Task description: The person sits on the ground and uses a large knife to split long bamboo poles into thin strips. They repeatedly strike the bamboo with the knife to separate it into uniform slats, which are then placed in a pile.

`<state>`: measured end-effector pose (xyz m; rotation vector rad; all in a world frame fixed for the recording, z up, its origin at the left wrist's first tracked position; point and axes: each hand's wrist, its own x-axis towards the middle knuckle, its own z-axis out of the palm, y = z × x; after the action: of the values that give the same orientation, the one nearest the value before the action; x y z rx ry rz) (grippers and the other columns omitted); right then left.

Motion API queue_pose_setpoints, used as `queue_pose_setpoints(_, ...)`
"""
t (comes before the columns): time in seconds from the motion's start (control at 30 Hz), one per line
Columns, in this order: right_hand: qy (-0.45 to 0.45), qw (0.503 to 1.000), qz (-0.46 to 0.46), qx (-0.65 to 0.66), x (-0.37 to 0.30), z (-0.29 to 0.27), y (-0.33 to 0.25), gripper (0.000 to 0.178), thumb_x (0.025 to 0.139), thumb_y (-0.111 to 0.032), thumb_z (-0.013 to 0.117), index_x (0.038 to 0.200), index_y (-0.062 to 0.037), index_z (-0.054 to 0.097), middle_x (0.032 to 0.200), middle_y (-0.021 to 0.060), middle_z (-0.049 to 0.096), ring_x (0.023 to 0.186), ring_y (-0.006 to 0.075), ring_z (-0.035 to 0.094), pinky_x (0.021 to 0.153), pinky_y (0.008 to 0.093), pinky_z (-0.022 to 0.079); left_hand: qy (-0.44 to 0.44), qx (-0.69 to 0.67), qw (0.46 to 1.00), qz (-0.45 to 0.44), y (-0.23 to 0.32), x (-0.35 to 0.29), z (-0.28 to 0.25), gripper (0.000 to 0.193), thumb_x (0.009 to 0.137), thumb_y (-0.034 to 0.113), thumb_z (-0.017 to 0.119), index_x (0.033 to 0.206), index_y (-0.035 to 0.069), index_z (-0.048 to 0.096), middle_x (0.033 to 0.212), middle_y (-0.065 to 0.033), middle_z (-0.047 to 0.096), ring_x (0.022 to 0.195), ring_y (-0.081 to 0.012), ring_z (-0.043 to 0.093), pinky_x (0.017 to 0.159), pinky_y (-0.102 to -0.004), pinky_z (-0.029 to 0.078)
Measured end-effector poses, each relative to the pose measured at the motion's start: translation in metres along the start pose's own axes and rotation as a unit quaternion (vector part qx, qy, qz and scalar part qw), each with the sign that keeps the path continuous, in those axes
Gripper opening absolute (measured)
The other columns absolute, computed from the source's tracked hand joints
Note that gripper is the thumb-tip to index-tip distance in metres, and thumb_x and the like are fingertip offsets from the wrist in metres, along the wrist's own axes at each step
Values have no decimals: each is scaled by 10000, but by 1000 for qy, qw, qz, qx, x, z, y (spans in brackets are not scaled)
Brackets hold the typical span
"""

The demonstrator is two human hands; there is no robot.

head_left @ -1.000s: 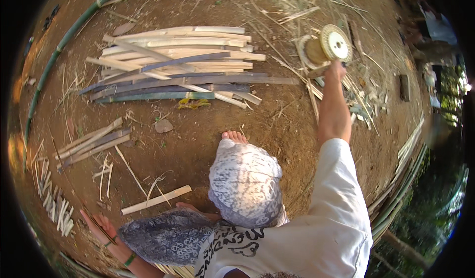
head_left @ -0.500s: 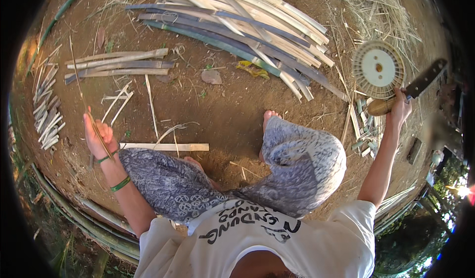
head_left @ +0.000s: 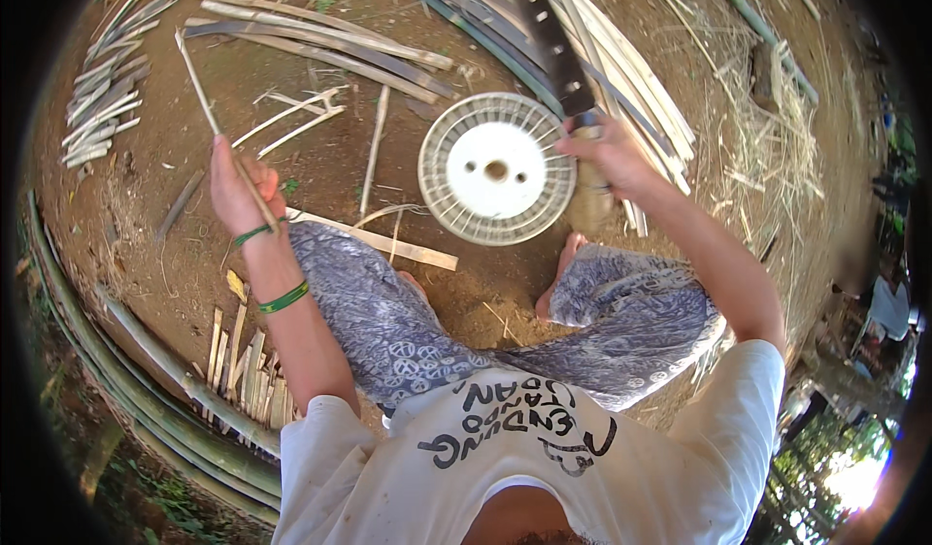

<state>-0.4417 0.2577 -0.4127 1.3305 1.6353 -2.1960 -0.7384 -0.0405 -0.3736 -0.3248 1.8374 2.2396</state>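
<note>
White plastic forms the ribbed spool (head_left: 497, 196), just left of the fingers of the right hand (head_left: 616, 160). Those fingers are curled closed round the wooden handle (head_left: 591, 207) of a broad dark-bladed knife (head_left: 556, 55), and their tips meet the spool's rim; whether they truly pinch it, I cannot tell. The blade points away beyond them. The fingers of the left hand (head_left: 236, 191) are folded on a thin bamboo stick (head_left: 197, 84), which runs out past them and back along the wrist.

Minding knife and spool with one hand looks like the weak point: with so little grip on the rim, the spool could slip or swing, and catching at it could loosen the handle. A dropped knife might strike the bare right foot (head_left: 560, 278), nearer the body than those fingers. The slender stick could snap or whip if its tip snags the bamboo strips (head_left: 320, 45) beyond the left fingers.
</note>
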Motion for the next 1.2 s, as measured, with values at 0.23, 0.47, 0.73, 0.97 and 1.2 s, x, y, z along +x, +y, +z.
queue_pose_setpoints(0.23,-34,992,38,-115,-13,101,61,225,816,-95,781,965,-36,622,854,72,657,792,196,642,771,390,527,22,-3,998,54,-1,19,-42,379,1010,270,594,1298,26,563,582,43,424,412,-49,395,349,-228,314)
queue_pose_setpoints(0.47,169,874,-69,-451,-61,88,75,432,815,-263,789,1053,61,631,918,198,699,814,288,692,744,400,541,-11,11,997,70,-22,35,-56,471,985,309,636,1323,-14,581,797,-20,603,675,-94,548,621,-254,452)
queue_pose_setpoints(0.73,62,900,-216,-375,-6,132,12,510,764,-302,807,1143,1,650,957,201,702,872,319,691,782,407,533,26,126,979,156,-18,24,-41,567,974,368,623,1370,-30,544,1227,-195,662,1103,-281,617,970,-370,449)
queue_pose_setpoints(0.97,-149,792,-137,-576,53,157,-4,487,669,-307,836,989,36,708,929,214,721,873,340,708,782,419,550,8,19,999,27,-22,30,-47,484,987,330,625,1357,24,568,755,-23,575,624,-114,548,550,-281,444)
queue_pose_setpoints(1.2,-259,758,-194,-567,95,141,5,512,675,-366,861,926,55,715,870,226,717,799,334,707,718,423,548,30,31,997,57,-9,37,-98,523,1010,282,602,1425,-13,487,983,-60,647,859,-125,601,759,-266,482)
